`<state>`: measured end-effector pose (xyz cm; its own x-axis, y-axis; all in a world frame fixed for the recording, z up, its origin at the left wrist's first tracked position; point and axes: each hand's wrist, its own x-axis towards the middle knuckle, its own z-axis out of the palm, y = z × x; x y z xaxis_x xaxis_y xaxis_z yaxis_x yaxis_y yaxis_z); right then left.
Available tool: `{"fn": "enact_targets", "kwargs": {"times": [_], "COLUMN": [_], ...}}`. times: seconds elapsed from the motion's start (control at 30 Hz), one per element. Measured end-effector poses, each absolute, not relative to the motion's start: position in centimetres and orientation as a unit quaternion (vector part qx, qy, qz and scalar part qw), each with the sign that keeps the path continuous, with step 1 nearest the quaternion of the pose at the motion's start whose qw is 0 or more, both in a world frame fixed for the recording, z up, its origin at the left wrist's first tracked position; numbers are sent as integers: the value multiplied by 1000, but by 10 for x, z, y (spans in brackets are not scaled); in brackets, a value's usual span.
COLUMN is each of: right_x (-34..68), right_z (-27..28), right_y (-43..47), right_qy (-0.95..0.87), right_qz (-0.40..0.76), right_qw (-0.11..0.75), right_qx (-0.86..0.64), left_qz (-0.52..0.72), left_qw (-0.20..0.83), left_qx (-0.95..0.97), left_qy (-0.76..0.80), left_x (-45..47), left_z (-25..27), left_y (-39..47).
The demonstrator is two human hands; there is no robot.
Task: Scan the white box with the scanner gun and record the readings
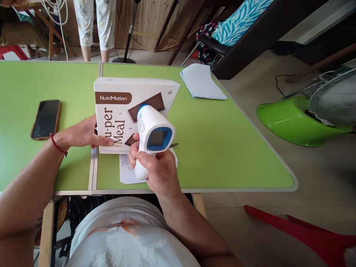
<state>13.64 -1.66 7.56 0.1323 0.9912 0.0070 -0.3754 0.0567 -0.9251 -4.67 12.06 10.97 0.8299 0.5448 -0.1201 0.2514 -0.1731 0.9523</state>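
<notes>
My left hand (90, 132) grips the left edge of a white NutriMotion box (111, 124), its thumb pressed across the front. The box is held up over the green table (222, 148), its printed face turned toward me. In my right hand (160, 168) is a white and blue infrared thermometer (152, 128), fingers wrapped round its handle. Its dark screen faces me, and its front end covers part of the box. Sheets of paper with writing (129, 172) lie partly hidden beneath the box and the right hand. Beside them, a pen tip (174, 145) shows.
A phone (46, 119) lies on the table at the left. Folded white paper (203, 82) rests near the far right edge. Beyond the table stand a person's legs (96, 26) and a stand base (124, 60). A green plastic seat (297, 122) and a red stool (303, 233) are on the right.
</notes>
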Motion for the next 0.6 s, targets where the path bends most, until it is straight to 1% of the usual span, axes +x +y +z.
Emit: {"fn": "enact_targets", "kwargs": {"times": [0.23,0.37,0.43,0.53,0.57,0.6], "right_x": [139,150,167,210,227,245], "right_z": [78,89,94,96,96,95], "right_y": [-16,-16,-14,-5,0,6], "right_qy": [-388,-442,-499,-593,-622,-644], "right_qz": [542,500,444,312,255,206], "right_qw": [622,612,607,597,587,557], "right_qx": [-412,-425,-432,-442,-451,-482], "left_qz": [154,181,209,264,278,287], "left_qw": [579,545,526,492,476,458], "left_qx": [750,757,763,769,771,774], "left_qy": [281,310,312,312,319,331], "left_x": [-49,-50,-50,-48,-48,-48], "left_z": [109,113,114,109,106,103], "left_y": [120,118,117,119,121,123]}}
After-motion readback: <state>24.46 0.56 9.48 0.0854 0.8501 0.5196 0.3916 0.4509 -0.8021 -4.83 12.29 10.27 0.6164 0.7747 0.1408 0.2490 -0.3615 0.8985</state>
